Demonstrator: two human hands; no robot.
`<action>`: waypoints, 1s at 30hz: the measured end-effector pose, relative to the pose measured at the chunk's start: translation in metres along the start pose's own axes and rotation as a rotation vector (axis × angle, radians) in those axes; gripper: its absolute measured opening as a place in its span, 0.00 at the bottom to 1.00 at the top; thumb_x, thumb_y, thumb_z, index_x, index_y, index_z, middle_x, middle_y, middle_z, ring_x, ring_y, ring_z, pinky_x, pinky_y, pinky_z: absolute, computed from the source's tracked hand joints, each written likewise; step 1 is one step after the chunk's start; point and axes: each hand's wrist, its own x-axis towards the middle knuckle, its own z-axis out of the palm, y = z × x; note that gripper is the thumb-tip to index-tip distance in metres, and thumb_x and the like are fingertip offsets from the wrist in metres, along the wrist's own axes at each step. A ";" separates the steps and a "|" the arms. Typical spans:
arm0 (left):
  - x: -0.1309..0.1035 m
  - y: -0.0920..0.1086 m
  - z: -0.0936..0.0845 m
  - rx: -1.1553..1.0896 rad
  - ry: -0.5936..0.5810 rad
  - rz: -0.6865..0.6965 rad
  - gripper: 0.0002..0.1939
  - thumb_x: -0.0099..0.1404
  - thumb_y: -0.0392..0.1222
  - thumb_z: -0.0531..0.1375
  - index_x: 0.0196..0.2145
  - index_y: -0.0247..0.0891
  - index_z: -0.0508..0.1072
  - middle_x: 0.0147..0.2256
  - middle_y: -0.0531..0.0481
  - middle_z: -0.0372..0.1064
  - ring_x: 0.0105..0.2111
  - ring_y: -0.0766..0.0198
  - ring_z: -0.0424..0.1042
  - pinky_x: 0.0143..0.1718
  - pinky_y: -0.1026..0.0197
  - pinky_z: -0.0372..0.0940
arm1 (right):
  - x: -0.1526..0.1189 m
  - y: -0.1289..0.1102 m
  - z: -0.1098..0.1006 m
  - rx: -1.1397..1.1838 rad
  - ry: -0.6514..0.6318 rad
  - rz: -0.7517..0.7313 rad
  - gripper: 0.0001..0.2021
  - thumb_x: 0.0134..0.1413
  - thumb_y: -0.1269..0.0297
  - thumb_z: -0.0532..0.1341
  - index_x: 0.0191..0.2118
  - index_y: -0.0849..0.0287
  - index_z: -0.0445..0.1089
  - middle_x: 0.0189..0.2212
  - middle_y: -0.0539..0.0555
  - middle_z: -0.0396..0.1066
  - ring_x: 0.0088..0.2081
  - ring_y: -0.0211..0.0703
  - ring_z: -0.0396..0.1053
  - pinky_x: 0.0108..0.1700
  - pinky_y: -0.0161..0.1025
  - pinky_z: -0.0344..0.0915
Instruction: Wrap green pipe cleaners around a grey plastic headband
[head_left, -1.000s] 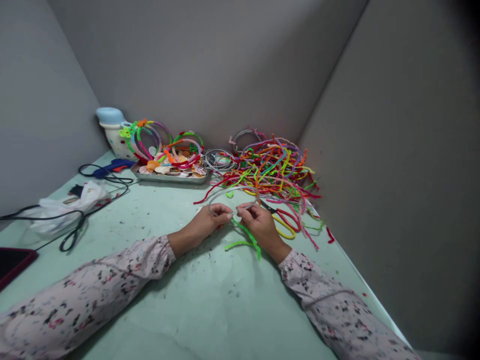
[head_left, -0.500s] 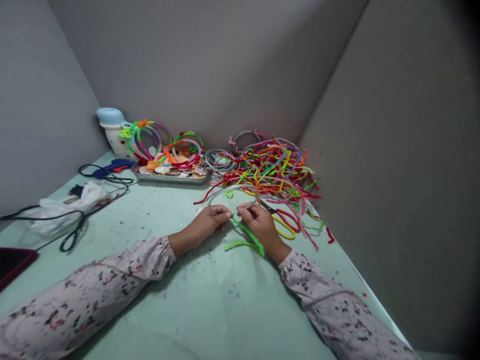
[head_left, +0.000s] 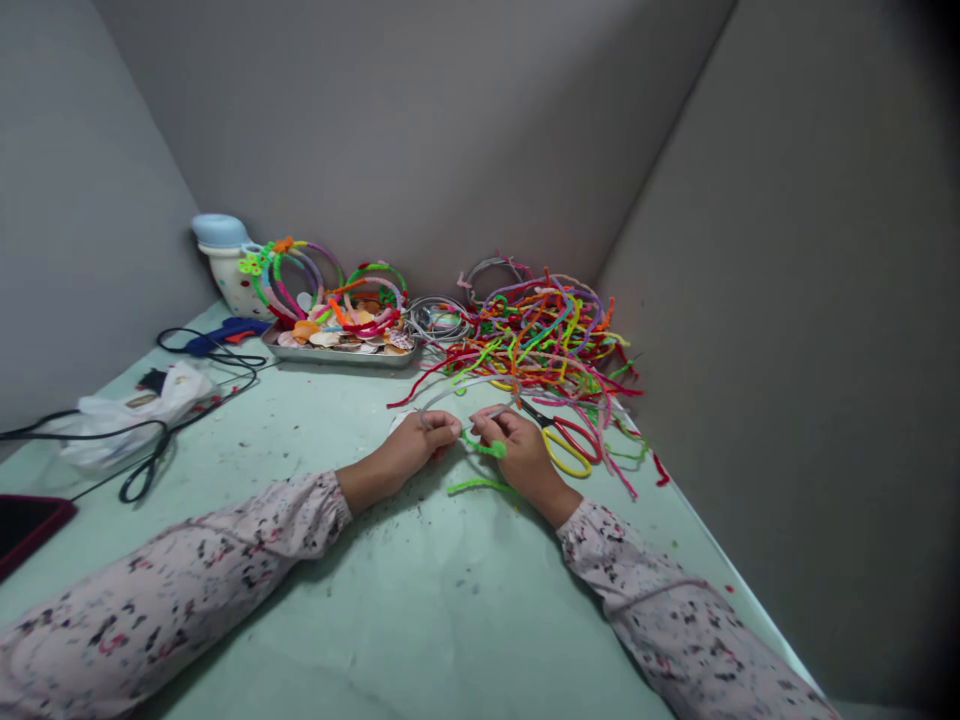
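A thin grey headband (head_left: 469, 382) arches between my two hands, just above the table. My left hand (head_left: 420, 447) pinches one end of it, with a bright green pipe cleaner (head_left: 486, 447) at the fingertips. The pipe cleaner runs right and bends out of sight by my right hand (head_left: 525, 460), whose fingers are closed at the band's other side. A green length (head_left: 478, 486) shows lower down; whether it is the same piece is hidden. Scissors (head_left: 570, 447) with red and yellow handles lie right beside my right hand.
A heap of coloured pipe cleaners (head_left: 547, 325) lies at the back right. Behind, a metal tray (head_left: 345, 356) holds felt pieces and wrapped headbands, near a blue-lidded container (head_left: 229, 265) and coiled grey bands (head_left: 442, 318). A plastic bag (head_left: 127, 415) and black cable (head_left: 154, 465) lie left.
The green pipe cleaner's hanging loop has risen and drawn in toward my right hand. The headband has dipped slightly. Both hands stay nearly in place.
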 end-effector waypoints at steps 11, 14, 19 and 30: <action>-0.001 0.003 0.002 -0.026 -0.010 0.006 0.10 0.57 0.46 0.58 0.27 0.36 0.67 0.18 0.57 0.56 0.19 0.70 0.54 0.23 0.65 0.47 | 0.002 0.000 -0.001 0.038 0.001 0.042 0.14 0.55 0.54 0.58 0.30 0.60 0.71 0.26 0.51 0.70 0.27 0.38 0.65 0.29 0.34 0.61; -0.001 0.003 0.002 -0.052 -0.007 0.002 0.08 0.56 0.44 0.58 0.28 0.36 0.67 0.19 0.56 0.58 0.20 0.69 0.56 0.23 0.64 0.50 | 0.003 0.001 -0.001 0.058 0.003 0.072 0.14 0.54 0.53 0.58 0.31 0.60 0.71 0.24 0.50 0.70 0.25 0.37 0.64 0.27 0.33 0.60; -0.001 0.004 0.002 -0.019 -0.001 0.003 0.09 0.57 0.44 0.56 0.26 0.36 0.68 0.18 0.55 0.60 0.19 0.69 0.58 0.23 0.64 0.50 | 0.004 0.003 -0.001 0.073 -0.003 0.087 0.14 0.54 0.53 0.58 0.30 0.60 0.70 0.24 0.50 0.69 0.24 0.37 0.64 0.27 0.34 0.61; -0.001 0.002 0.002 0.000 -0.035 0.000 0.08 0.58 0.42 0.56 0.29 0.35 0.70 0.17 0.56 0.58 0.19 0.69 0.55 0.22 0.63 0.47 | 0.002 -0.002 0.000 0.063 -0.005 0.073 0.13 0.54 0.54 0.58 0.30 0.60 0.71 0.26 0.51 0.70 0.25 0.38 0.65 0.27 0.34 0.61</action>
